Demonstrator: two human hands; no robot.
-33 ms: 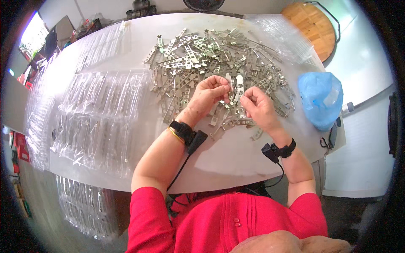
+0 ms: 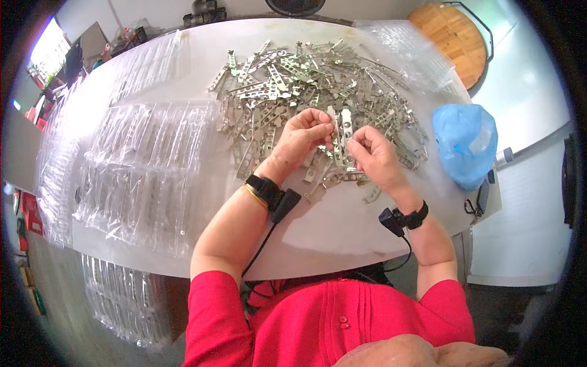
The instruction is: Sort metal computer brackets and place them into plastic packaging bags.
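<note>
My left hand (image 2: 307, 136) pinches a slim perforated metal bracket (image 2: 337, 147) upright between thumb and fingers. Close on its right stands a second perforated bracket (image 2: 347, 125), with the closed fingertips of my right hand (image 2: 377, 158) at its edge. Both hands are over the near side of a large heap of similar silvery brackets (image 2: 275, 79) on the white table (image 2: 318, 238). Several loose brackets (image 2: 342, 178) lie just below my fingers. The fingers partly cover both held pieces.
On the left, clear plastic trays (image 2: 143, 134) hold rows of thin pieces, and more trays (image 2: 125, 300) sit below the table edge. A blue plastic bag (image 2: 465, 147) rests at the right edge. Clear trays (image 2: 413, 55) and a round wooden board (image 2: 449, 46) are at the far right.
The bracket in my left hand has turned so that its flat, holed face shows. The one by my right hand has shifted very slightly left.
</note>
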